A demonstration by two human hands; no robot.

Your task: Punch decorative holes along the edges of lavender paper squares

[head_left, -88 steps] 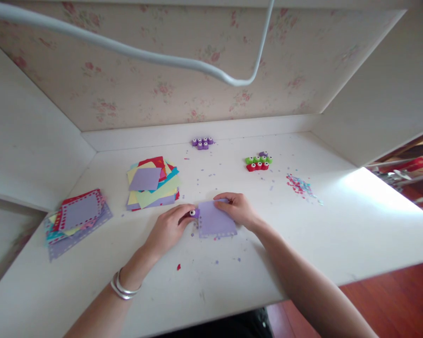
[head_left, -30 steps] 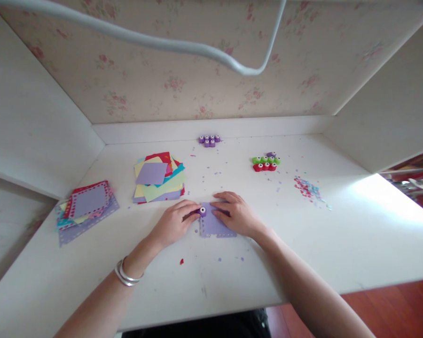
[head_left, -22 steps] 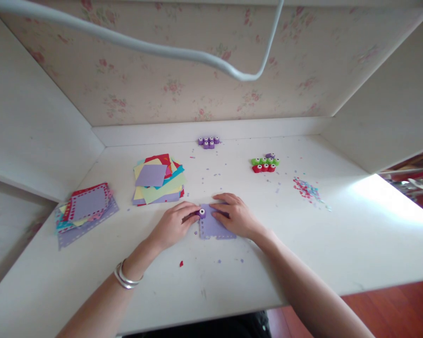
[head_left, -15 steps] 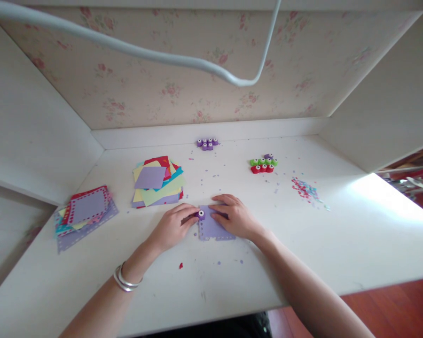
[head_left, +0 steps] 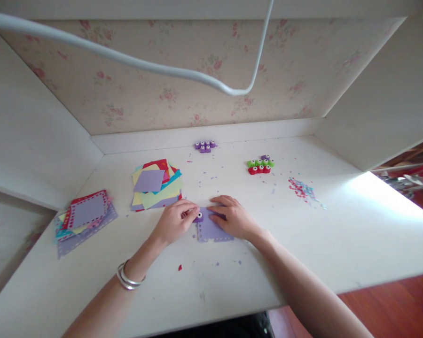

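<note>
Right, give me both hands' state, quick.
Left hand: fingers curled at the purple punch; gripping or just pressing cannot be told.
Right hand: open, fingers spread on the purple sheet.

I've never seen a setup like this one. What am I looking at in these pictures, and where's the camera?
There is no machine: one person works with bare hands, seen from a single camera worn on their head, looking forward and down. The left hand holds a purple craft punch at the left edge of a purple paper square; the right hand lies flat on that square. On the white desk are a stack of colored paper, sheets with punched borders, more purple punches, a green, red and purple punch group, and a pile of punched-out confetti.
</note>
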